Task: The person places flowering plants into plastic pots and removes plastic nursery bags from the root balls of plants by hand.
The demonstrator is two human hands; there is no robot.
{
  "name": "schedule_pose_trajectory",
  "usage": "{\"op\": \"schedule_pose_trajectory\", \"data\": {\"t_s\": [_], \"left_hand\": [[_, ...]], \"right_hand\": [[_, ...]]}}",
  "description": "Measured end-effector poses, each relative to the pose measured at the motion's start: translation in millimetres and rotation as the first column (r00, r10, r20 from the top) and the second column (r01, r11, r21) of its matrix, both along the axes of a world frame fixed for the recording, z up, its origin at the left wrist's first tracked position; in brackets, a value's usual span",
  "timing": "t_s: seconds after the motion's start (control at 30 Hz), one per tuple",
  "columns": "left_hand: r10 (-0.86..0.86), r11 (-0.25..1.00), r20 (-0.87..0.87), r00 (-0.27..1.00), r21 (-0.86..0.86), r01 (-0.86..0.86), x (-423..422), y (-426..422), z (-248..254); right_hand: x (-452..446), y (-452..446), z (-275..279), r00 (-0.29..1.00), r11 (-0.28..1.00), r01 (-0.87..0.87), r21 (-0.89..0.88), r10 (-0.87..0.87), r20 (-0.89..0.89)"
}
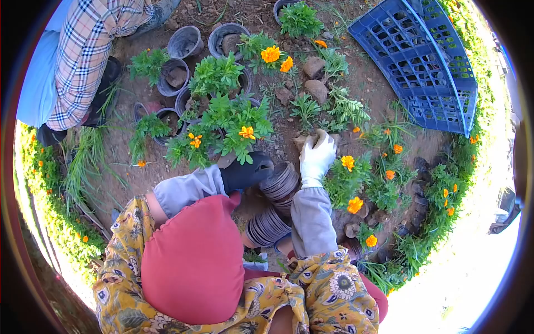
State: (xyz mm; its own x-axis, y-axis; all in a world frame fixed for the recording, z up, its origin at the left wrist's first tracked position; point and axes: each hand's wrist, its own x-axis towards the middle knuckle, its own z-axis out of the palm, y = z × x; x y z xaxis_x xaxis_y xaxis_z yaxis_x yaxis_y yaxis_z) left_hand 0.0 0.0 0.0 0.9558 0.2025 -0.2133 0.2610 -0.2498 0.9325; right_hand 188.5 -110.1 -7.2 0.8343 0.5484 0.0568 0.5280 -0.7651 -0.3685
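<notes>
Head view: the upper pot stack [280, 181] runs lengthwise roughly fore-and-aft.

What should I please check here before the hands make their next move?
1. Gloves on both hands: ok; the left hand wears black, the right hand white.
2. Right hand's grip on the brown clump: cannot tell; its fingers hide the contact.
3. Stacked pots near a hand: ok, beside the left.
4. Blue crate clear of both hands: ok, well apart.
5. Co-worker's checked sleeve clear of both hands: ok, apart, beyond the potted plants.
</notes>
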Motion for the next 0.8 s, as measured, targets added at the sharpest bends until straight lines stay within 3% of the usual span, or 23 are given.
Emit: {"op": "schedule_pose_trajectory", "data": {"t_s": [0.07, 0.17, 0.2, 0.27, 0.33, 0.43, 0.47, 0.6, 0.73, 0.8], "left_hand": [[-0.053, 0.981, 0.01, 0.999, -0.188, 0.053, 10.4, -5.5, -4.6], [-0.187, 0.965, -0.092, 0.978, -0.203, 0.165, 23.7, -17.0, 5.4], [-0.163, 0.961, -0.11, 0.981, -0.241, 0.133, 21.8, -18.0, 1.7], [-0.115, 0.944, -0.132, 0.984, -0.322, 0.067, 23.2, -25.1, -10.4], [-0.095, 0.947, -0.15, 0.984, -0.318, 0.043, 23.5, -27.7, -14.5], [-0.051, 0.946, -0.138, 0.989, -0.325, 0.003, 20.2, -29.0, -17.6], [-0.035, 0.942, -0.126, 0.991, -0.335, -0.009, 19.0, -30.0, -18.7], [-0.039, 0.953, -0.122, 0.992, -0.303, 0.0, 17.2, -28.4, -14.3], [-0.027, 0.971, -0.08, 0.996, -0.24, 0.007, 13.3, -29.9, -14.5], [-0.033, 0.981, -0.064, 0.997, -0.195, 0.02, 14.5, -28.6, -14.1]], "right_hand": [[-8.6, 1.9, 9.1, 0.994, 0.994, 0.102, -0.033, -0.103, -0.027], [-18.3, -0.3, 20.8, 0.993, 0.976, 0.108, -0.19, -0.116, -0.029], [-19.9, 9.0, 24.9, 0.988, 0.96, 0.098, -0.263, -0.126, -0.089], [-15.9, 20.1, 19.8, 0.998, 0.945, 0.069, -0.319, -0.065, 0.022], [-12.2, 30.2, 12.6, 0.984, 0.94, 0.045, -0.339, 0.016, 0.177], [0.7, 41.7, 14.7, 0.989, 0.892, 0.134, -0.433, -0.146, 0.006], [1.7, 36.8, 7.9, 0.984, 0.916, 0.162, -0.367, -0.178, -0.008], [-19.3, 15.4, -1.2, 0.964, 0.956, 0.164, -0.244, -0.103, 0.244], [-13.9, 25.9, 5.0, 0.989, 0.902, 0.144, -0.406, -0.118, 0.089], [-9.7, 23.2, 7.5, 0.996, 0.92, 0.084, -0.383, -0.08, 0.028]]}}
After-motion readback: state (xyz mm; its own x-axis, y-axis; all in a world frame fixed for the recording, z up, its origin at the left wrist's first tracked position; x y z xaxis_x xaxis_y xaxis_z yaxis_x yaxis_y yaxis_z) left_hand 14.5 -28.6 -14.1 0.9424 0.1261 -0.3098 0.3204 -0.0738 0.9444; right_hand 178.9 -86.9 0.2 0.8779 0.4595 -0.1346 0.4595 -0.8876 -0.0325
